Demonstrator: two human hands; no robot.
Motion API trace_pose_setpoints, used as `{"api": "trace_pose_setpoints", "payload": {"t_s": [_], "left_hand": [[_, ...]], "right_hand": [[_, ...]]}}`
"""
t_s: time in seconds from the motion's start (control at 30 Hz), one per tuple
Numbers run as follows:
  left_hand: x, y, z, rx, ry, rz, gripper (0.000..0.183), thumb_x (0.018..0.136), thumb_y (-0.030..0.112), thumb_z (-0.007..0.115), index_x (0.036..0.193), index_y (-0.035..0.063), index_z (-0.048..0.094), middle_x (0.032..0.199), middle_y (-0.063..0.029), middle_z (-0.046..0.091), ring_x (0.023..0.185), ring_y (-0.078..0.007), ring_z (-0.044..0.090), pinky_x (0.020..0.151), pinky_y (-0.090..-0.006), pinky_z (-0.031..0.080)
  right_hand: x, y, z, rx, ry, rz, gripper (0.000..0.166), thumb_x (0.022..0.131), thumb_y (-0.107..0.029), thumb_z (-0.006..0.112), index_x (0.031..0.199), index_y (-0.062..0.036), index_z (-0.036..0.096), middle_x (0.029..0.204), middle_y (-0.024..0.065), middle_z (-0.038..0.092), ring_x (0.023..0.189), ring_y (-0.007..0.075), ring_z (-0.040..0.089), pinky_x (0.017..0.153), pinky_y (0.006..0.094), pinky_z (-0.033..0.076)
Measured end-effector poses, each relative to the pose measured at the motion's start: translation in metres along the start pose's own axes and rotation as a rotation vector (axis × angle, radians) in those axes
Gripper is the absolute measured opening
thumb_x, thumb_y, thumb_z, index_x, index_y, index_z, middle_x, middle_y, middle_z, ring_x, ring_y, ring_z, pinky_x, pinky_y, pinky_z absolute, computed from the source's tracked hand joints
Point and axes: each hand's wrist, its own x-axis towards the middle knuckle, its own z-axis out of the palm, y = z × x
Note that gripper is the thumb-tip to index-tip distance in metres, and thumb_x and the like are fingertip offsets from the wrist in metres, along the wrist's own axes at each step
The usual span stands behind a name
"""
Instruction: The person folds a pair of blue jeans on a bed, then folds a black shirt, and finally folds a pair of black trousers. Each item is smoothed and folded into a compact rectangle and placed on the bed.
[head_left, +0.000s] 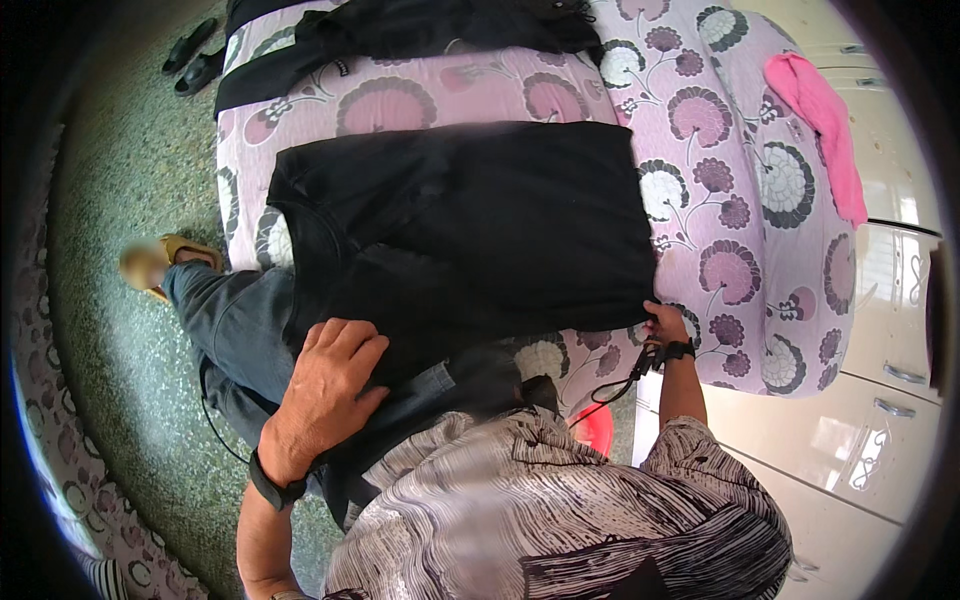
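Observation:
A black T-shirt (480, 225) lies spread flat, partly over a patterned pink bedspread (386, 105) and partly over the person's lap. Its neckline faces left and its hem faces right. My left hand (337, 367) rests on the shirt's near side below the neckline, fingers bent and thumb apart; whether it pinches cloth is hidden. At the near hem corner, my right hand (664, 322) holds the shirt's edge between thumb and fingers. Black bands circle both wrists, and a dark cord loop hangs by the right one.
Another black garment (450, 30) lies across the bed's far side. A pink cloth (821, 135) drapes at the right, before cream drawer fronts (810, 435). Dark slippers (195, 60) sit on the speckled floor (127, 187). Something red (598, 427) shows below the bed edge.

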Motion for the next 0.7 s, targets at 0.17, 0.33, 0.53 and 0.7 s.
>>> {"api": "trace_pose_setpoints", "payload": {"t_s": [0.17, 0.33, 0.53, 0.7], "left_hand": [[-0.020, -0.003, -0.009, 0.115, 0.026, -0.027, 0.054, 0.062, 0.005, 0.077, 0.115, 0.0017, 0.062, 0.122, -0.0133, 0.059, 0.117, -0.0306, 0.053, 0.105, -0.0490, 0.036], [-0.035, -0.011, 0.000, 0.271, 0.085, -0.022, 0.046, 0.068, -0.003, 0.066, 0.114, 0.0019, 0.064, 0.126, -0.0120, 0.060, 0.124, -0.0296, 0.052, 0.108, -0.0538, 0.032], [-0.034, -0.017, 0.004, 0.278, 0.132, -0.005, 0.047, 0.067, -0.004, 0.065, 0.114, 0.0018, 0.064, 0.125, -0.0127, 0.060, 0.122, -0.0299, 0.054, 0.106, -0.0541, 0.035], [-0.034, -0.016, 0.002, 0.248, 0.115, -0.031, 0.054, 0.064, -0.003, 0.068, 0.117, 0.0020, 0.063, 0.126, -0.0129, 0.060, 0.123, -0.0304, 0.054, 0.107, -0.0543, 0.035]], "right_hand": [[-0.037, -0.030, 0.021, -0.026, -0.007, 0.119, 0.039, 0.077, -0.035, 0.079, 0.099, -0.0072, 0.063, 0.073, 0.0009, 0.055, 0.058, 0.0143, 0.055, 0.050, 0.0281, 0.048], [-0.035, -0.021, 0.010, 0.045, 0.027, 0.104, 0.036, 0.077, -0.032, 0.079, 0.095, -0.0060, 0.062, 0.067, 0.0033, 0.055, 0.054, 0.0148, 0.054, 0.047, 0.0271, 0.044], [-0.026, -0.015, 0.006, 0.106, -0.026, 0.068, 0.030, 0.079, -0.029, 0.077, 0.084, -0.0061, 0.058, 0.061, 0.0048, 0.054, 0.047, 0.0162, 0.051, 0.042, 0.0290, 0.041], [-0.020, -0.017, 0.011, 0.146, 0.001, 0.096, 0.027, 0.081, -0.026, 0.076, 0.084, -0.0055, 0.058, 0.060, 0.0052, 0.055, 0.045, 0.0177, 0.051, 0.040, 0.0296, 0.041]]}}
